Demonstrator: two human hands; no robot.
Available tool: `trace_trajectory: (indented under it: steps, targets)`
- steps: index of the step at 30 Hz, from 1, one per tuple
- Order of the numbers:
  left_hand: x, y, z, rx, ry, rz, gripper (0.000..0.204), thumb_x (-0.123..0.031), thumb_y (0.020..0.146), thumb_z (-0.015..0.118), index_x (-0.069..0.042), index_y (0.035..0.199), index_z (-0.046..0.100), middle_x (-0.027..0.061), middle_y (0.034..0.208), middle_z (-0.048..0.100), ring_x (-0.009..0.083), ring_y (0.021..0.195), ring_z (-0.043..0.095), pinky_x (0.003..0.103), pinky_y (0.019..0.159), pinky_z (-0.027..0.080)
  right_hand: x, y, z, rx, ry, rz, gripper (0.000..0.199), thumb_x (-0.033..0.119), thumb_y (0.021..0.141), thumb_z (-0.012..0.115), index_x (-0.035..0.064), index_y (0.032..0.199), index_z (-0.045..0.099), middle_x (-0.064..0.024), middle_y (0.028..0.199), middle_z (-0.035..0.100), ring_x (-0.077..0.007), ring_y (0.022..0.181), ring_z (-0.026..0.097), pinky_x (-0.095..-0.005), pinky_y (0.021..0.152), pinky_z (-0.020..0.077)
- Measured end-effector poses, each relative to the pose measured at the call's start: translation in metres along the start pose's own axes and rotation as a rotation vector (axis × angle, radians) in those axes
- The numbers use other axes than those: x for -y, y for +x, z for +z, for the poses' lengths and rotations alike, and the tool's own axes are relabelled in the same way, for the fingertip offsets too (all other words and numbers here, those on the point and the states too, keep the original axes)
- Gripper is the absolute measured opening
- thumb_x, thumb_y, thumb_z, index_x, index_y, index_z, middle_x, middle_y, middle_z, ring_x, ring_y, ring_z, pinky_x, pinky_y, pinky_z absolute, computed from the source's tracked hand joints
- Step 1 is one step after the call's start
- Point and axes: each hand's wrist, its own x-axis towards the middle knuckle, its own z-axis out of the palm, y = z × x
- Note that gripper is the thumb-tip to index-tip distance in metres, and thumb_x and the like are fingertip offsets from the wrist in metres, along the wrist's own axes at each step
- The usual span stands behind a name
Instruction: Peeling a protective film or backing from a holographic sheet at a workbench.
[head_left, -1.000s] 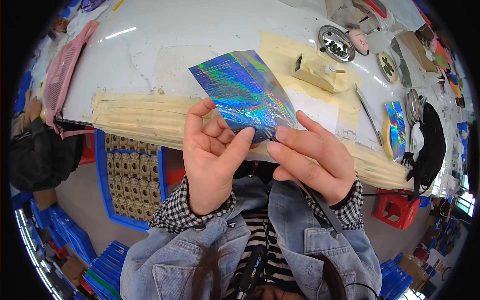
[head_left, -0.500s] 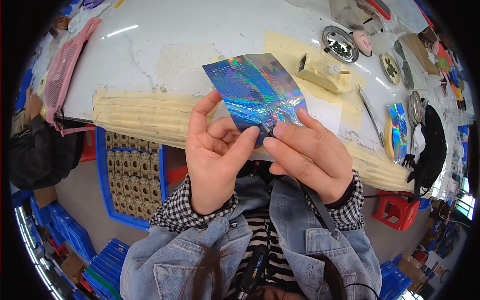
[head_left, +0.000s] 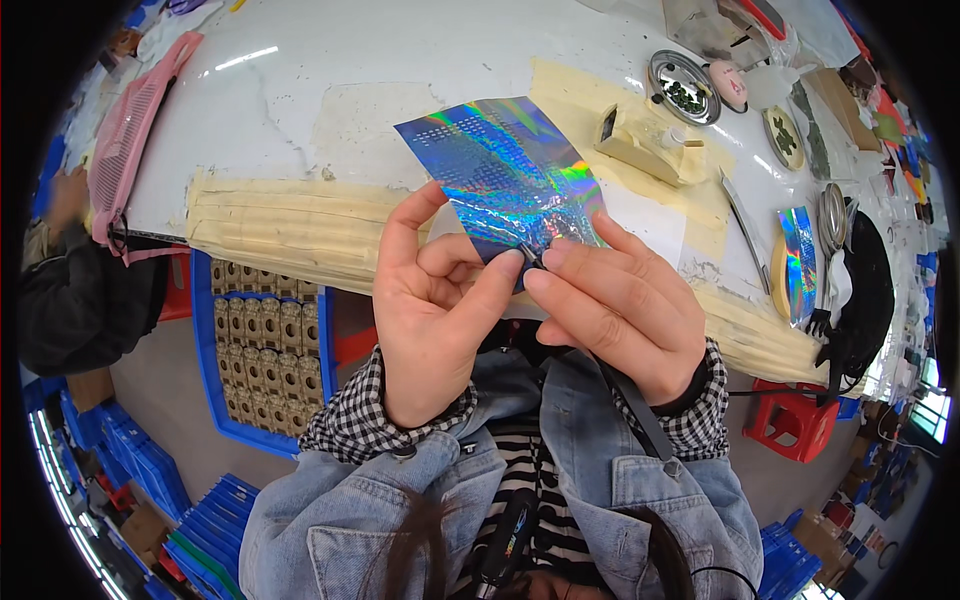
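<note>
Holographic foil sheet (head_left: pixel 500 175) above the white table (head_left: pixel 330 100) edge, lower corner pinched between left hand (head_left: pixel 435 310) and right hand (head_left: pixel 615 305), fingertips closed on it

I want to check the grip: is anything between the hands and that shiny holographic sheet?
Nothing visible. The left hand and right hand both pinch the holographic sheet directly at its lower edge, fingertips meeting there, above the table edge.
</note>
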Motion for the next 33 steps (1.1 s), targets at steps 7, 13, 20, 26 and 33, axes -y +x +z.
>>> trace_trajectory:
  steps: [7,13,20,26,33]
  targets:
    - [0.0011,-0.0007,-0.0002,0.008,0.021,0.024,0.065,0.01,0.086,0.06,0.003,0.139,0.024,0.0108,0.097,0.069,0.0117,0.09,0.066,0.022,0.079,0.051,0.0027,0.0034,-0.0018,0.017,0.043,0.04,0.037,0.017,0.075,0.074,0.0009,0.108,0.068,-0.0117,0.097,0.067,-0.026,0.09,0.068,-0.0449,0.09,0.0533]
    - [-0.0001,-0.0002,-0.0018,0.016,0.042,0.002,0.063,0.01,0.086,0.06,0.003,0.137,0.026,0.0114,0.096,0.07,0.0111,0.089,0.066,0.021,0.076,0.051,0.0021,0.0023,-0.0012,0.016,0.023,0.022,0.037,0.016,0.075,0.074,-0.0002,0.107,0.068,-0.0122,0.096,0.067,-0.0258,0.089,0.068,-0.0443,0.089,0.0541]
    - [-0.0023,0.0003,-0.0011,0.019,0.037,-0.024,0.062,0.01,0.086,0.06,0.004,0.137,0.026,0.0112,0.094,0.07,0.0105,0.086,0.066,0.02,0.075,0.052,-0.0003,0.0002,0.0011,0.001,-0.013,-0.035,0.032,0.016,0.078,0.073,0.0011,0.105,0.069,-0.0118,0.096,0.067,-0.0249,0.089,0.068,-0.0432,0.088,0.0552]
    - [-0.0033,0.0008,-0.0005,0.018,0.036,-0.034,0.062,0.01,0.086,0.06,0.003,0.137,0.026,0.012,0.095,0.07,0.0109,0.086,0.066,0.02,0.074,0.052,0.0003,-0.0001,0.0007,-0.001,-0.008,-0.034,0.031,0.016,0.078,0.073,0.0011,0.105,0.069,-0.0117,0.096,0.067,-0.0251,0.089,0.068,-0.0437,0.088,0.055]
    - [-0.0037,0.001,-0.0022,0.026,0.045,-0.04,0.063,0.01,0.086,0.061,0.003,0.137,0.026,0.0119,0.096,0.07,0.0108,0.086,0.066,0.02,0.075,0.052,0.0017,0.0007,-0.0048,0.012,0.007,-0.014,0.031,0.017,0.077,0.074,0.0011,0.104,0.069,-0.0123,0.097,0.067,-0.0257,0.088,0.068,-0.0453,0.089,0.0544]
